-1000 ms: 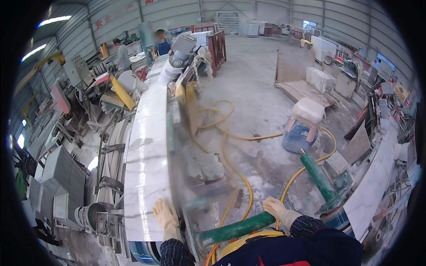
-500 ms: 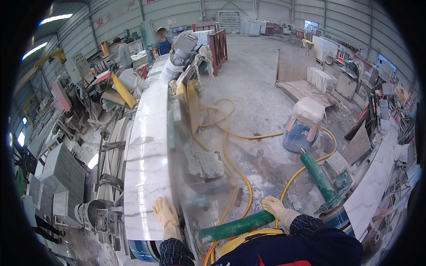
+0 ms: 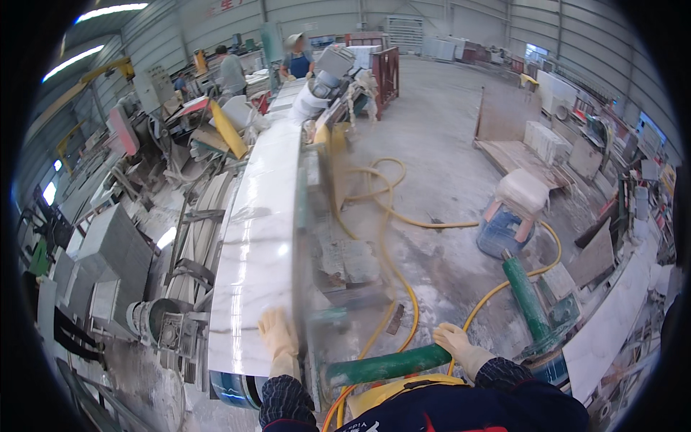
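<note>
My left hand [image 3: 278,337], in a pale rubber glove, lies with its fingers stretched out at the near right edge of a long row of glossy white stone slabs [image 3: 248,281] with grey veins. The slabs sit on a belt whose blue roller end [image 3: 234,389] shows underneath. In a matching glove, my right hand [image 3: 457,343] is at the right end of a thick green pipe [image 3: 389,365] across my front. Its fingers reach forward and appear to hold nothing. Whether the palm touches the pipe is hidden.
Yellow hoses [image 3: 392,252] loop over the wet floor. A blue drum [image 3: 504,230] with a wrapped top stands right of them, near another green post [image 3: 527,299]. A white motor [image 3: 317,93] overhangs the far slabs, where a person in a blue apron [image 3: 299,65] stands. Machinery lines the left.
The view has swung left, so the scene sits farther right in the picture. My left hand stays on the slabs and my right hand by the pipe's end.
</note>
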Available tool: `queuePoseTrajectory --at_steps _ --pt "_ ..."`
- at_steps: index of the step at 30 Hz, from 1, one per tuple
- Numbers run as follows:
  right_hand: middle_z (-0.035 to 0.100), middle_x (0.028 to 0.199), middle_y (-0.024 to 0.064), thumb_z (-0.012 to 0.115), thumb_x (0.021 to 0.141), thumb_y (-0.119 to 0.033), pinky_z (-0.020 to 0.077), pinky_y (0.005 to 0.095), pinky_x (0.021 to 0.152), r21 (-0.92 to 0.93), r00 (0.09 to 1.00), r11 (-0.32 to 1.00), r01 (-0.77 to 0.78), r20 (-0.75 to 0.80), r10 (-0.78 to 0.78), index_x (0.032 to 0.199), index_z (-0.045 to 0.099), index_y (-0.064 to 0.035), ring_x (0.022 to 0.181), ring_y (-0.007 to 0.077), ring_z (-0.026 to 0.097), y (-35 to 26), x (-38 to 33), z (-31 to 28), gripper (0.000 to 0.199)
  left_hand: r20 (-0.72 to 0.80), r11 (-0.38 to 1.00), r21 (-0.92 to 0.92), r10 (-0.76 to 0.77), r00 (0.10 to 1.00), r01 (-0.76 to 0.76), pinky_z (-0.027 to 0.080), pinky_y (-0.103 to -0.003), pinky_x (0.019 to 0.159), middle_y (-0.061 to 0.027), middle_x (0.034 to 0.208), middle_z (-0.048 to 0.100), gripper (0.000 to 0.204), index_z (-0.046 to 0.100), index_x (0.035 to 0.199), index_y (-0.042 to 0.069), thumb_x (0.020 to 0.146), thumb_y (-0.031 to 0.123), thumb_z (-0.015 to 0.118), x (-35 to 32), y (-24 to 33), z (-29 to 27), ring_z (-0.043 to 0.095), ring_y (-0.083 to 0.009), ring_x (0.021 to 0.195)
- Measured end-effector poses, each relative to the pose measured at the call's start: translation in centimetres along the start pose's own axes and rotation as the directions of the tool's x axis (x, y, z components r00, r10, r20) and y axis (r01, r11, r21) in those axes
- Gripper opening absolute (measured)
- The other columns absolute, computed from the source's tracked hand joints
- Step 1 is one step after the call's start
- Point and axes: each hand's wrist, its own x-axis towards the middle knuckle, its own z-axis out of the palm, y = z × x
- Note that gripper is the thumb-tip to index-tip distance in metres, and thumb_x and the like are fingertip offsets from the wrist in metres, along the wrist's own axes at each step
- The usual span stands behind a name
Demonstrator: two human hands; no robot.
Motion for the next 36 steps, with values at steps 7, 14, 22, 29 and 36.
queuePoseTrajectory --at_steps 7,14,22,29,36 --pt "0.067 0.116 0.0202 0.061 0.095 -0.007 0.0574 0.0348 0.087 -0.033 1.0 0.999 -0.004 -0.008 0.003 0.131 0.052 0.0016 0.103 0.0295 0.068 -0.1 0.1 0.1 0.038 0.033 0.999 0.033 -0.023 0.999 0.021 0.026 -0.053 0.116 -0.0127 0.137 0.055 0.045 0.056 0.133 0.01 0.091 0.025 0.059 -0.5 -0.1 -0.1 0.041 -0.0346 0.135" --pt "0.063 0.124 0.0222 0.057 0.098 -0.006 0.0553 0.0392 0.093 -0.086 1.0 0.996 -0.009 0.003 0.009 0.135 0.049 0.0002 0.112 0.0336 0.065 0.5 0.8 -0.6 0.039 0.037 0.999 0.035 -0.02 0.999 0.018 0.024 -0.053 0.117 -0.0152 0.143 0.052 0.048 0.054 0.137 0.009 0.091 0.023 0.058 -0.9 -0.6 0.2 0.041 -0.0359 0.138" --pt "0.062 0.127 0.0223 0.055 0.1 -0.007 0.0547 0.0413 0.095 -0.139 1.0 0.99 -0.017 -0.014 0.015 0.136 0.049 -0.0006 0.115 0.0344 0.064 0.8 1.4 -0.8 0.037 0.061 0.998 0.053 -0.028 0.998 0.025 0.023 -0.051 0.118 -0.0127 0.145 0.052 0.055 0.052 0.139 0.011 0.085 0.018 0.061 -1.3 -0.9 0.3 0.039 -0.0338 0.14" --pt "0.059 0.131 0.0234 0.052 0.101 -0.006 0.0537 0.0442 0.098 -0.144 1.0 0.99 0.01 0.03 -0.006 0.137 0.049 -0.0005 0.118 0.0353 0.061 1.0 1.5 -1.3 0.036 0.074 0.996 0.084 -0.03 0.997 0.024 0.023 -0.05 0.119 -0.0103 0.145 0.052 0.062 0.052 0.14 0.013 0.08 0.021 0.067 -1.7 -1.3 0.5 0.04 -0.0313 0.141" --pt "0.063 0.124 0.0218 0.054 0.1 -0.007 0.0568 0.0405 0.093 -0.107 1.0 0.994 -0.006 -0.009 0.005 0.133 0.052 -0.0015 0.11 0.0321 0.066 1.0 1.2 -0.9 0.033 0.044 0.997 0.076 -0.035 0.998 0.031 0.023 -0.051 0.119 -0.011 0.144 0.053 0.058 0.054 0.138 0.012 0.081 0.02 0.065 -2.3 -1.5 0.6 0.04 -0.0319 0.14"
